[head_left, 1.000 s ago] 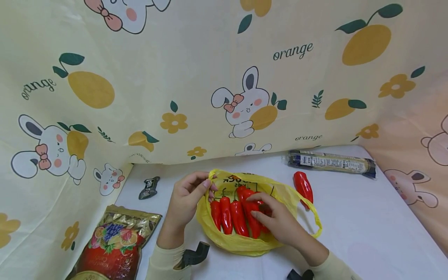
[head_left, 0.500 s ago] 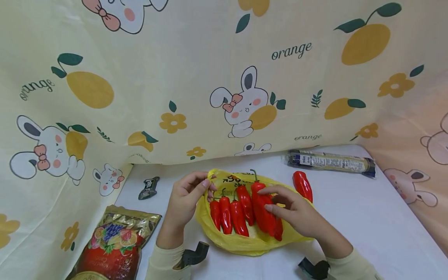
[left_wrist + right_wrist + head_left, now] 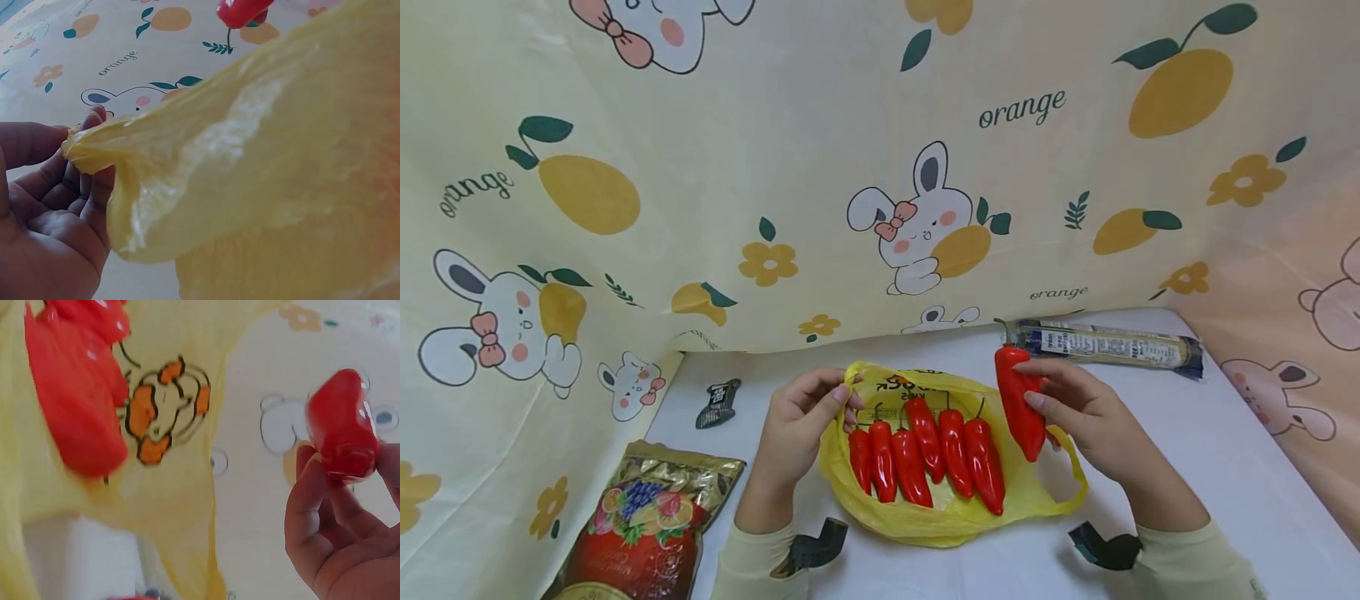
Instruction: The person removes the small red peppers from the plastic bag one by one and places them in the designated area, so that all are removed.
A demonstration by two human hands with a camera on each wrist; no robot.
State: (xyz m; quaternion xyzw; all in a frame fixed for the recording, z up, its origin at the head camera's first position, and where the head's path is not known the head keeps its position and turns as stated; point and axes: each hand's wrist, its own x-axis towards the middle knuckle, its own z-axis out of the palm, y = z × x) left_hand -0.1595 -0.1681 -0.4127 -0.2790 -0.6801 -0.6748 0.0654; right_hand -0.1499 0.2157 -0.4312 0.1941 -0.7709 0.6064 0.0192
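My left hand point(image 3: 797, 429) pinches the left rim of a yellow plastic bag point(image 3: 917, 529) between thumb and fingers; the left wrist view shows the gathered plastic point(image 3: 90, 150) at the fingertips. Several glossy red chili peppers point(image 3: 985, 467) lie side by side inside the bag, their stems pointing away from me. Above the bag's right edge, my right hand point(image 3: 1093, 417) grips another red chili pepper point(image 3: 1019, 400), stem upward. The right wrist view has this held pepper point(image 3: 344, 425) between thumb and fingers. Behind that hand, the loose pepper on the table is mostly hidden.
A long dark packet point(image 3: 1112, 343) lies at the back right. To the left are a small black wrapped item point(image 3: 718, 403) and a red and gold fruit-print pouch point(image 3: 647, 525). A printed cloth point(image 3: 820, 167) hangs behind the white table point(image 3: 1210, 467).
My right hand has taken hold of a pepper in the bag, lifted it and carried it right, past the other peppers. The left hand keeps its grip on the rim.
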